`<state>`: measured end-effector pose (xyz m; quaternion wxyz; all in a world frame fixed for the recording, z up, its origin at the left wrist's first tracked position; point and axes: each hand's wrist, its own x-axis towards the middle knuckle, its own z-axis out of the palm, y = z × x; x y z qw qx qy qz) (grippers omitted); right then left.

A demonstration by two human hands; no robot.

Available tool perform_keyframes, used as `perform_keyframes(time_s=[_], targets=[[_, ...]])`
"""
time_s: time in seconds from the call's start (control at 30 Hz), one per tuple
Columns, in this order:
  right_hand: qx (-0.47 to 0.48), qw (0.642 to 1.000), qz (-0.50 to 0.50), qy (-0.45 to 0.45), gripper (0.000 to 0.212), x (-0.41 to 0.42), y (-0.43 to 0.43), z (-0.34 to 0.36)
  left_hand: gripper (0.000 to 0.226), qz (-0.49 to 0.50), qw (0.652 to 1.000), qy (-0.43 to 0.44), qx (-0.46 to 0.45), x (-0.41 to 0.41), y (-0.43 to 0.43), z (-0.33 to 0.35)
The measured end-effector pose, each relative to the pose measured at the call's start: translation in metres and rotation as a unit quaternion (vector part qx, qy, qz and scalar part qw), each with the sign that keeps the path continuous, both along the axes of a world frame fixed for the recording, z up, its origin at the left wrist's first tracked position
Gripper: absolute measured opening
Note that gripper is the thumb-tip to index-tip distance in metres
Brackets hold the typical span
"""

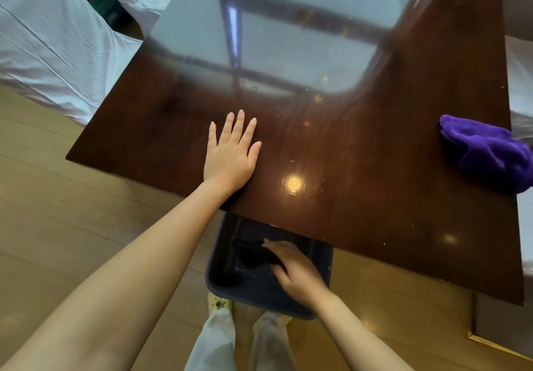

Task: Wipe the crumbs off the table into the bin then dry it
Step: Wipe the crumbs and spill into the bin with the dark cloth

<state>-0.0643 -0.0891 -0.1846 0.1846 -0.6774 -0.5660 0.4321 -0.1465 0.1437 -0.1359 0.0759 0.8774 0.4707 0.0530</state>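
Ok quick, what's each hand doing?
Left hand: open, flat on the table, holding nothing.
Right hand: over the bin, on something dark; grip can't be told.

The dark glossy wooden tabletop (375, 168) lies under the flat left hand (230, 154), a few pale crumbs (317, 186) just right of it. The dark blue bin (230, 284) sits below its edge, beneath the right hand (297, 272). A crumpled purple cloth (487, 151) lies far right.

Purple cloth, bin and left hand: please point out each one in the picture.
purple cloth (487, 151), head view, middle of the bunched fabric.
bin (245, 290), head view, bare inner floor below the table edge.
left hand (229, 157), head view, back of the flat hand.
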Motion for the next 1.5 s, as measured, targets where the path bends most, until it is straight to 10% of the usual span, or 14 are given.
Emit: perform_keyframes(time_s=[0.9, 1.17, 1.5], targets=[[-0.041, 0.969, -0.243, -0.002, 0.027, 0.002, 0.031, -0.031, 0.054, -0.009, 1.000, 0.002, -0.009, 0.000, -0.001, 0.000], [-0.130, 0.975, -0.171, 0.057, 0.035, 0.007, 0.035, -0.011, 0.054, -0.009, 1.000, 0.007, -0.011, 0.000, -0.001, 0.000], [0.034, 0.995, -0.084, 0.052, 0.023, 0.022, 0.000, 0.117, 0.054, -0.012, 1.000, 0.017, -0.006, -0.001, -0.002, 0.001]])
